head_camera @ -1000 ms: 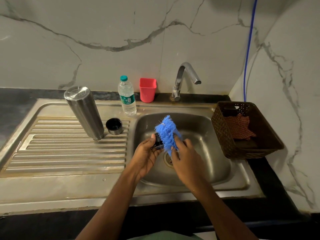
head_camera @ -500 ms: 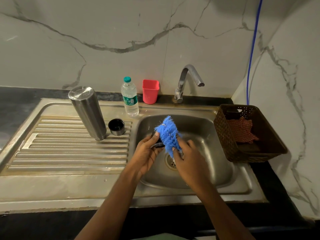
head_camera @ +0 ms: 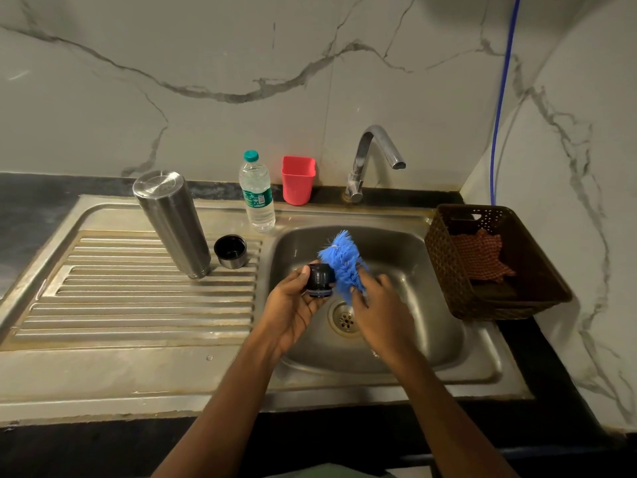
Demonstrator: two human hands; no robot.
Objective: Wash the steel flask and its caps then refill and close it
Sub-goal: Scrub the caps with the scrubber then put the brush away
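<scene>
Your left hand (head_camera: 293, 308) grips the small dark plastic cap (head_camera: 320, 278), your right hand (head_camera: 382, 312) the fluffy blue brush (head_camera: 343, 263); it's light and likely slippery, so pinch its sides.

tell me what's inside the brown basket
A red checked cloth lies inside the brown basket, on something dark that I cannot identify, since the cloth covers most of it.

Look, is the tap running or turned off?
Off. No water falls from the tap, and no stream shows in the sink below its spout.
</scene>
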